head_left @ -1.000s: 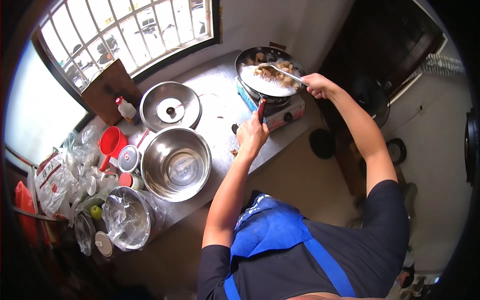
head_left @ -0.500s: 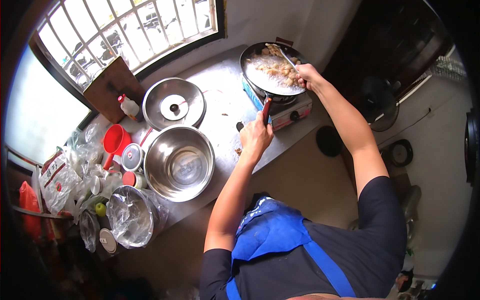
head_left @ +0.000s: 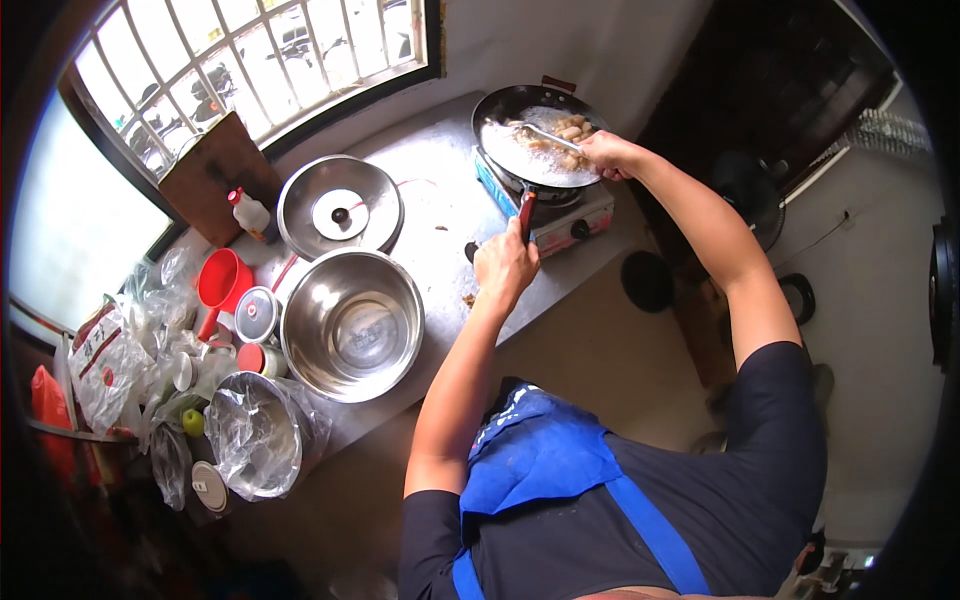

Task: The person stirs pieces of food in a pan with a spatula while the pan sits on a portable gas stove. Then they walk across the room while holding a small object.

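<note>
A black wok [head_left: 489,108] with a dark red handle [head_left: 527,208] sits on a portable gas stove [head_left: 572,222]. Pale pieces of food [head_left: 574,130] lie in bubbling, whitish liquid inside it. My left hand [head_left: 507,264] is closed around the wok's handle. Over the wok's right rim, my right hand [head_left: 610,155] grips a metal spatula [head_left: 550,136], its far end among the foam and food so its head is hard to make out.
Left of the stove stand a steel bowl [head_left: 390,350] and a steel lid [head_left: 300,190] with a knob. Farther left are a red dipper [head_left: 224,278], a jar [head_left: 258,314], plastic bags [head_left: 125,370] and a plastic-covered bowl [head_left: 255,440]. A cutting board [head_left: 215,180] leans by the barred window.
My right hand has drawn the spatula slightly nearer and to the left, its tip moving from the wok's far side toward the left-middle. My left hand keeps its hold on the handle.
</note>
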Tool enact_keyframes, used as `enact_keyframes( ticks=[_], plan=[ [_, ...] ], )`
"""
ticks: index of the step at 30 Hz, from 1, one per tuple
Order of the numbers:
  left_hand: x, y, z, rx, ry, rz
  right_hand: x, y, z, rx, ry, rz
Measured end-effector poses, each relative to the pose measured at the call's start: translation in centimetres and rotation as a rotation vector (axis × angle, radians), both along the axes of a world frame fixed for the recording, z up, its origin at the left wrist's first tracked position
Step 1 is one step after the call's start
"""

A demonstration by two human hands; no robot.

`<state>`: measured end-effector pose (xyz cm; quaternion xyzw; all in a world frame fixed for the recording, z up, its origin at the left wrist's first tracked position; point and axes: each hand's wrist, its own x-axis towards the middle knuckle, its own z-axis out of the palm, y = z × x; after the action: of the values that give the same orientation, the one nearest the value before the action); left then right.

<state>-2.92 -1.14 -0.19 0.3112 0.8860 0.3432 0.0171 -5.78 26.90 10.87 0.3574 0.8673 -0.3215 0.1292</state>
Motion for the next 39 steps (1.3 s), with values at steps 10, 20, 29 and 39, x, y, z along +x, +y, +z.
enact_keyframes(
  ticks=[10,20,29,39],
  plan=[
    [0.0,0.3,-1.4,0.052,0.124,0.012,5.0,0.7,3.2,-0.242,0.105,-0.113],
    [0.2,0.1,0.2,-0.029,-0.026,0.027,14.4,2.4,6.3,-0.507,0.365,-0.299],
    [0.1,0.1,0.1,-0.026,-0.009,0.020,12.7,4.1,-2.4,-0.995,0.382,-0.512],
    [0.0,0.1,-0.3,-0.023,-0.004,0.026,3.8,-0.7,-5.8,-0.872,0.414,-0.416]
  ],
)
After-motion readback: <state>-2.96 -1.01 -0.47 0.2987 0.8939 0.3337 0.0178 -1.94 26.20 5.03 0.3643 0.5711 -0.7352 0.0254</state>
